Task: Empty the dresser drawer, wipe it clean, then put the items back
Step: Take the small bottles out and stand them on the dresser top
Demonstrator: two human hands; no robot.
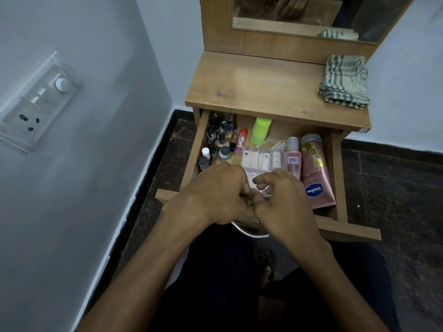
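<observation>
both grips curled over drawer [191, 149]; cloth [345, 81] on dresser top [259, 87].

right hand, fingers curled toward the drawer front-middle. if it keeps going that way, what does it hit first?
Most likely the clear packet of small white bottles, directly under the right hand fingertips; contact may already exist, depth is unclear. The left hand sits close alongside.

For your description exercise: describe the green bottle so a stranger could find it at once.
Find the open drawer under the dresser top. At its back, near the middle, lies the green bottle. It is the only bright green thing; its neighbours are dark, white or pink.
</observation>
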